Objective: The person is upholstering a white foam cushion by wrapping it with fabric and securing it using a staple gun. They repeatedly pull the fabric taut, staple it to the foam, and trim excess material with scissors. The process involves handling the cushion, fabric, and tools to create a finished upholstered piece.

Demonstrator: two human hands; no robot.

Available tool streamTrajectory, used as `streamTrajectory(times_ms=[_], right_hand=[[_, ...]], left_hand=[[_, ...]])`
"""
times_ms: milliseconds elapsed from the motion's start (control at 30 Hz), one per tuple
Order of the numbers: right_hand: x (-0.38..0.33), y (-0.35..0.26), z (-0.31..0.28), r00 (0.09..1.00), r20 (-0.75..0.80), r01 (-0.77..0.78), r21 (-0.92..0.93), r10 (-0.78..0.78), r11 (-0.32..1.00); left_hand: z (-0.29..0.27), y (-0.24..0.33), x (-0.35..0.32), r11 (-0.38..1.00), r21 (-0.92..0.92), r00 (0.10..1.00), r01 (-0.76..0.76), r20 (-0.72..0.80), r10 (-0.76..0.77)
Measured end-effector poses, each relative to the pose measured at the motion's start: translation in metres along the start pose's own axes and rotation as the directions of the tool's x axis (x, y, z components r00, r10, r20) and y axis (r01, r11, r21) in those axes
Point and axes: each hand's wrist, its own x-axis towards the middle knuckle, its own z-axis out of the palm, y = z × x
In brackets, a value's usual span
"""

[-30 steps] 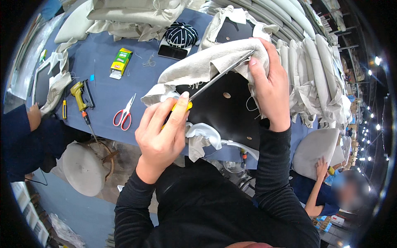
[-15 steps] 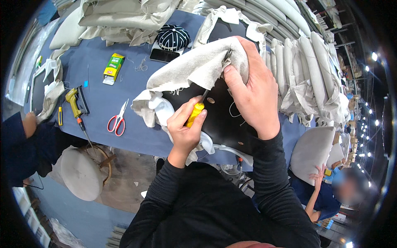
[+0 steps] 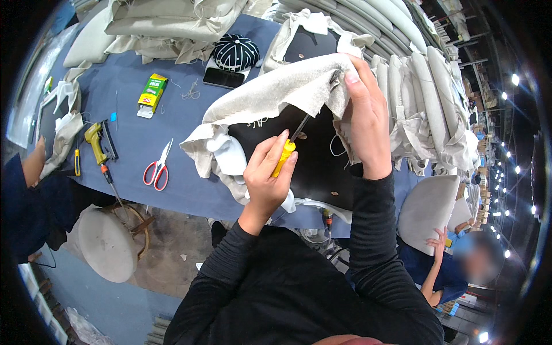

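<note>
My left hand (image 3: 265,187) is closed around a screwdriver (image 3: 284,158) with a yellow handle. Its metal shaft slants up and right and passes under a beige fabric flap; the tip's end is hard to make out. The fabric (image 3: 259,95) belongs to a seat panel with a black base board (image 3: 322,167), and its edge is frayed. At the panel's top right corner, my right hand (image 3: 368,115) grips the folded fabric, thumb on the near side and fingers behind. White padding (image 3: 227,154) bulges out at the panel's left side.
Red-handled scissors (image 3: 157,171), a yellow staple gun (image 3: 99,144) and a green-yellow box (image 3: 152,95) lie on the blue table, left. A cap (image 3: 236,52) and phone (image 3: 224,77) are behind. Fabric-covered panels (image 3: 425,103) stand stacked right. Co-workers are at both sides.
My left hand and the screwdriver have shifted slightly right, and more of the shaft shows. My right thumb has moved up and right along the fabric fold.
</note>
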Motion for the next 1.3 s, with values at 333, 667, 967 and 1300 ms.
streamTrajectory(times_ms=[333,667,967,1300], right_hand=[[-0.005,-0.010,0.006,0.999,-0.005,-0.034,-0.094,0.034,0.995],[-0.021,-0.030,0.000,0.998,0.029,0.060,-0.088,-0.057,0.994],[-0.072,-0.074,-0.004,0.983,0.166,0.066,0.064,-0.076,0.996],[-0.105,-0.002,-0.058,0.993,-0.078,-0.070,0.202,0.087,0.977]], left_hand=[[-0.012,0.007,-0.003,0.924,-0.287,0.965,0.254,0.135,-0.224],[-0.017,-0.019,-0.035,-0.674,-0.401,0.608,0.620,0.789,0.090],[-0.036,-0.029,-0.043,-0.572,-0.531,0.741,0.625,0.174,0.649],[-0.244,-0.124,-0.162,0.129,-0.971,-0.003,0.199,-0.133,-0.991]])
